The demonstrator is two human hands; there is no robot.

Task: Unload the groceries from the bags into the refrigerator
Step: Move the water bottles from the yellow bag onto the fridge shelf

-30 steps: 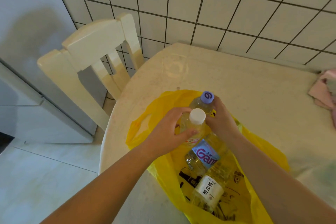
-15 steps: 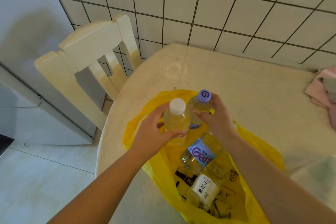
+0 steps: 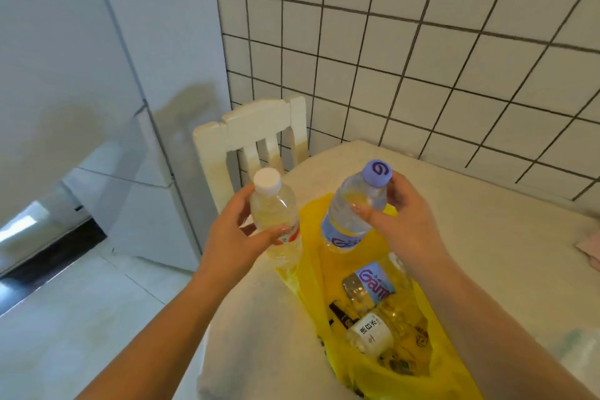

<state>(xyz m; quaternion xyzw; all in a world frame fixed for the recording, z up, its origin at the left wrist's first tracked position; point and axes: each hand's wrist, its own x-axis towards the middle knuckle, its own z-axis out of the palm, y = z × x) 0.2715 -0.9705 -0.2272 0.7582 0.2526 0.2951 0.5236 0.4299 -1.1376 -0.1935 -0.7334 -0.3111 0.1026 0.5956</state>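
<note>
My left hand [image 3: 235, 237] grips a clear white-capped bottle [image 3: 276, 208], held upright above the table's left edge. My right hand [image 3: 402, 221] grips a clear purple-capped bottle [image 3: 354, 208] with a purple label, lifted above the open yellow plastic bag [image 3: 311, 253]. The bag lies on the cream table [image 3: 470, 237]. Inside it lie a bottle with a purple label [image 3: 373, 282] and a bottle with a white label [image 3: 373, 334]. The white refrigerator [image 3: 97, 75] stands at the left, its doors closed.
A cream wooden chair [image 3: 253, 136] stands between the refrigerator and the table, against the tiled wall [image 3: 422, 42]. A pink cloth [image 3: 589, 250] lies at the table's right edge. Pale floor tiles [image 3: 81, 318] spread at the lower left.
Both hands have lifted their bottles up out of the bag and moved them apart. The view has swung left and up toward the refrigerator.
</note>
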